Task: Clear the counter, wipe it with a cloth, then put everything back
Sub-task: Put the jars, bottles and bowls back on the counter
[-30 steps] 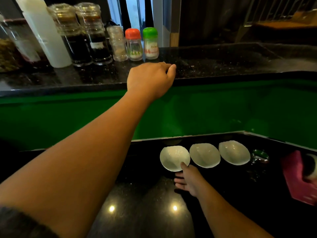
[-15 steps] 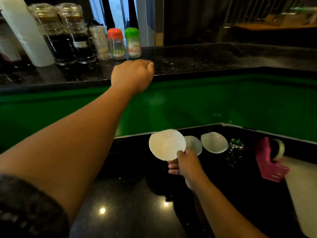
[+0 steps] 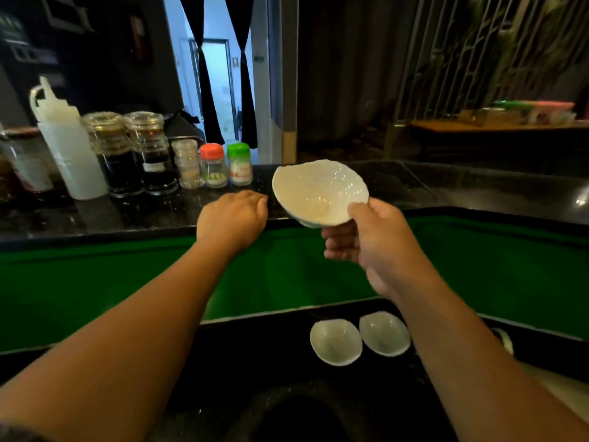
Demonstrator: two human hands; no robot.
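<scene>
My right hand (image 3: 366, 240) holds a white shell-shaped bowl (image 3: 315, 191) by its rim, raised and tilted over the edge of the upper black counter (image 3: 398, 183). My left hand (image 3: 232, 218) rests curled on that counter's front edge, left of the bowl; nothing shows in it. Two more white bowls (image 3: 336, 341) (image 3: 384, 333) sit side by side on the lower black counter (image 3: 255, 362), under my right forearm.
On the upper counter's left stand a white squeeze bottle (image 3: 70, 148), two dark sauce jars (image 3: 134, 154), a clear shaker (image 3: 189, 164) and orange-capped (image 3: 213, 165) and green-capped (image 3: 239, 164) jars. A green panel (image 3: 478, 266) separates the two counters.
My right hand has lifted one white bowl off the lower counter up to the upper counter's edge. My left hand stayed on the edge. The view tilted upward.
</scene>
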